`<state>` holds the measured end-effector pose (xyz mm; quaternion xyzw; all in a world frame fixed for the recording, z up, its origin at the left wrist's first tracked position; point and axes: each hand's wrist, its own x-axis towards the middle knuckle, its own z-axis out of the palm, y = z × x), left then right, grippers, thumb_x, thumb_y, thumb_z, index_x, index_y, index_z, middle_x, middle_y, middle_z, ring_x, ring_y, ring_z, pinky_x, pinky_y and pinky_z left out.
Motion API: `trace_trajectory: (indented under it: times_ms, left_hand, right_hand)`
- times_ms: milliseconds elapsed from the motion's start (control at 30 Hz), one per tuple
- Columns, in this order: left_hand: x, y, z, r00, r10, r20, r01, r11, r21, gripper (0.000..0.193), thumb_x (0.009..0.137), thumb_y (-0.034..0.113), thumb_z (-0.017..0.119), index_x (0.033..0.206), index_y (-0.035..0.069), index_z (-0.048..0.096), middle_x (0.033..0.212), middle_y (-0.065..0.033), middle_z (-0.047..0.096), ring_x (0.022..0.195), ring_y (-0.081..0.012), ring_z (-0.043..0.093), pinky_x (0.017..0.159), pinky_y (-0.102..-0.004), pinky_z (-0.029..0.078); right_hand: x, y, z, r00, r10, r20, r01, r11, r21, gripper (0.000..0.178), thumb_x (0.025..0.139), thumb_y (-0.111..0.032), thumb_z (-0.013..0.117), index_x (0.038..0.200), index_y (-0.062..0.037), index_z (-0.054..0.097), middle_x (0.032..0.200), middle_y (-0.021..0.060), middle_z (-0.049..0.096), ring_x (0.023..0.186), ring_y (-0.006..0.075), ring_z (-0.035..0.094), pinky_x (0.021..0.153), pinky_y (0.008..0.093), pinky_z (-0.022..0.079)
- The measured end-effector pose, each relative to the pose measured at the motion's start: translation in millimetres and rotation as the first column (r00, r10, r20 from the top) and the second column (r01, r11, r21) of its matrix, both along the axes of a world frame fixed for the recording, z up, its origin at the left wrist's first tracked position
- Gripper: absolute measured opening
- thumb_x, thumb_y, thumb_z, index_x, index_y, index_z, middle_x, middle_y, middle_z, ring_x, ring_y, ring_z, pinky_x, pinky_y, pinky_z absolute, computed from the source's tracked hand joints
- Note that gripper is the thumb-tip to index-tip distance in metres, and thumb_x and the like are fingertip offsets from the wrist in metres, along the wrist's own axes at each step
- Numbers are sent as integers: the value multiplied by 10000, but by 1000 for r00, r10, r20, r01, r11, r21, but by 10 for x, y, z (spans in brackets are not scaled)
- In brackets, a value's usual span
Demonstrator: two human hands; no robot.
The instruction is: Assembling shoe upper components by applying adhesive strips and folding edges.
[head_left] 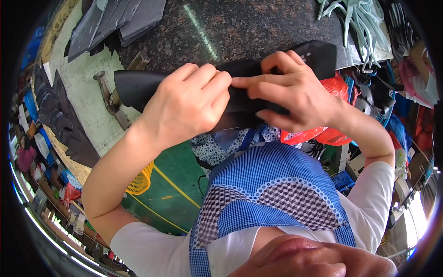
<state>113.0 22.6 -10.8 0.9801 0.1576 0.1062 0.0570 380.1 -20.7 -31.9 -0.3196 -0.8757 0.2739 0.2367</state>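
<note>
Left hand (191, 99) curls over black piece (237, 105) — fingertips hidden, grip can't be told. Right hand (297, 94) splays across it — forefinger by left knuckles.

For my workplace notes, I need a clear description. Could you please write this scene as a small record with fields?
Left hand: fingers curled on the black piece
Right hand: fingers spread over the black piece; firmness of grip unclear
Work surface: dark speckled slab
Upper left: stacked dark flat pieces
Upper right: pale green straps
Below left forearm: yellow basket
Below right wrist: red plastic bag
Clothing: blue checked apron
</note>
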Motion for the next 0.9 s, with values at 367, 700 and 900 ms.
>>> trace_trajectory:
  times_ms: [367, 700, 900]
  left_hand:
    - [-449, 22, 31, 938, 335, -85, -340, 855, -391, 362, 685, -30, 732, 1033, 57, 686, 917, -66, 617, 897, -283, 659, 768, -381, 561]
    - [-767, -83, -111, 998, 68, 5, -68, 994, 89, 264, 754, 52, 707, 1011, -6, 729, 925, -65, 678, 793, -200, 686, 679, -295, 586]
    - [-966, -176, 8, 974, 205, -97, -194, 975, 108, 492, 734, 107, 651, 1217, 111, 743, 1102, -68, 668, 1039, -241, 660, 860, -366, 559]
  right_hand:
    - [-726, 71, 90, 993, -115, 37, 114, 993, 32, 458, 726, -206, 829, 1089, -10, 629, 1030, 119, 596, 965, 312, 640, 784, 404, 572]
    - [-575, 80, -15, 982, 108, 154, -137, 973, 188, 625, 691, -109, 711, 1300, 25, 673, 1365, 125, 623, 974, 265, 629, 832, 393, 577]
    - [-698, 135, 163, 908, 185, 375, -276, 939, 204, 559, 817, -200, 622, 1352, -42, 655, 1444, 14, 602, 954, 190, 579, 799, 302, 529]
